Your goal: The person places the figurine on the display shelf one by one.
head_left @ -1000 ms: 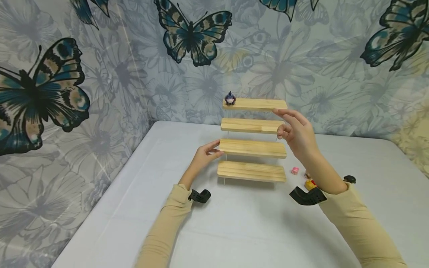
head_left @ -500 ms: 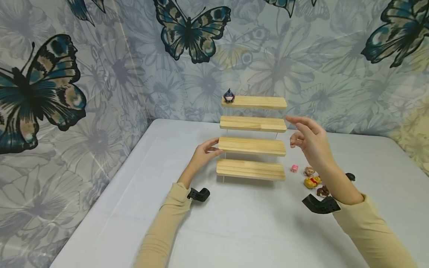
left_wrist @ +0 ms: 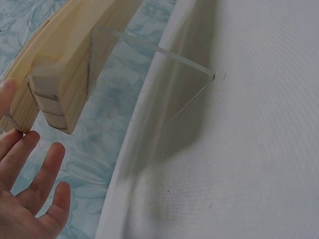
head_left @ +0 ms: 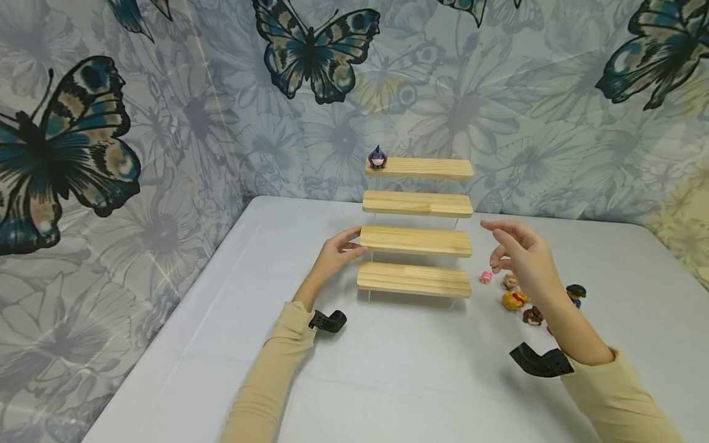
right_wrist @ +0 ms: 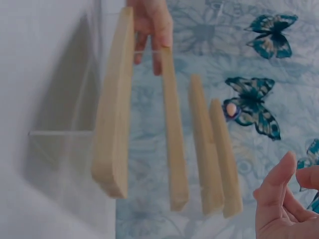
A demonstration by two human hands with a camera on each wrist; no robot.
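Observation:
A tiered display stand with wooden boards on clear supports stands on the white table. My left hand pinches the left end of the second board from the bottom, thumb on one face and fingertips on the other, as the left wrist view shows. At the left end of the top board sits a small dark blue figurine with a pale belly. To the right of the stand, my right hand hangs in the air, fingers loosely bent and holding nothing. Its fingers are apart from the boards in the right wrist view.
Several small figurines lie right of the stand: a pink one, a tan one, a yellow one with red, a brown one. Another with a dark cap is partly behind my right forearm. Butterfly-patterned cloth hangs behind.
My right hand has left the stand's right side and moved right and down, toward the figurines, more of which now show. The left hand keeps its hold on the board.

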